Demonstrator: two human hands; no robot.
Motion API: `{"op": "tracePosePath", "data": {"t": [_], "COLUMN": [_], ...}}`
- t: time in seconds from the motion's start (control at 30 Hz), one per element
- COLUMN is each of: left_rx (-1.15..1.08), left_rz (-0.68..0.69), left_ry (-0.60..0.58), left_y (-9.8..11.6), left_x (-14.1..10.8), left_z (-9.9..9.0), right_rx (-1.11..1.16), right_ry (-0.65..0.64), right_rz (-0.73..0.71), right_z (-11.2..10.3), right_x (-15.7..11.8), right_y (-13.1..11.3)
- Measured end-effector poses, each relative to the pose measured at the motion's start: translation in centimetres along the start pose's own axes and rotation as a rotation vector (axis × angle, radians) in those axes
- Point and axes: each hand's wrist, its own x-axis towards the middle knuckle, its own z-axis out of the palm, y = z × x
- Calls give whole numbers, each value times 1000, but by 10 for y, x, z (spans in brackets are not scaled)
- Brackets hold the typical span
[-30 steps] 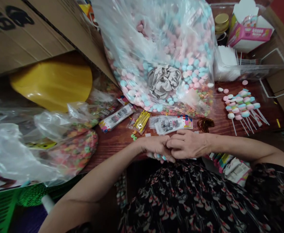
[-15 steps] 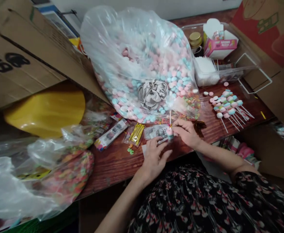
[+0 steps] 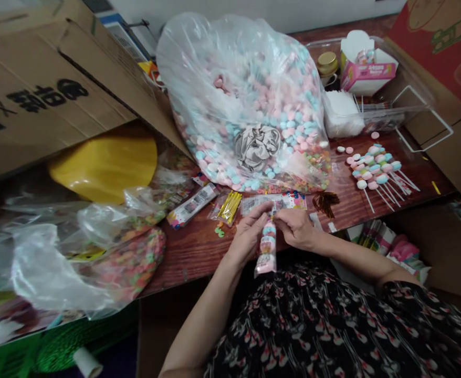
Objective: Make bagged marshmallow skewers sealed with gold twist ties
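A marshmallow skewer in a clear wrapper lies between my hands at the table's front edge, its pink, white and blue pieces pointing toward my body. My left hand is closed around its narrow neck from the left. From the other side, my right hand pinches the same neck with bent fingers. A bit of gold shows there, but the fingers hide most of it. Just beyond my hands lies a printed clear packet. A bundle of gold twist ties sits to the left, and a darker gold bundle to the right.
A large bag of marshmallows with a grey scrunchie stands behind. Several bare marshmallow skewers lie at right, before a clear bin. Cardboard boxes and a bag of gummy rings take up the left.
The skewer has swung from stick-up on the table to lying toward my body. My left hand, spread before, has closed on its neck. The view has shifted slightly left.
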Motion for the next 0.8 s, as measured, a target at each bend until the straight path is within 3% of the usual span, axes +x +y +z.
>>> {"op": "tracePosePath", "data": {"t": [0.17,0.27,0.33,0.47,0.53,0.57,0.63,0.7,0.8], "left_rx": [-64,60,210,631,847,942,1114,1323,1663], "left_rz": [-127,-92,45,323,347,306,136,-93,-370], "left_ry": [-88,-107,3,146,136,113,78,78,211], "left_y": [1,0,-4,-3,7,13,24,30,24], "left_x": [-18,-29,-33,-46,-65,-79,-115,-153,-188], "left_z": [-6,-10,-11,-18,-33,-46,-84,-131,-190], "right_rx": [-271,-260,-45,678,907,945,856,589,134], "right_ry": [146,82,5,-222,-376,-432,-449,-368,-213], "right_rz": [-247,-217,-30,569,740,745,590,311,17], "right_z": [10,11,14,34,45,48,46,34,2], "right_x": [-2,0,2,3,-3,-7,-18,-29,-47], "right_y": [4,0,-5,-21,-30,-33,-34,-27,-4]}}
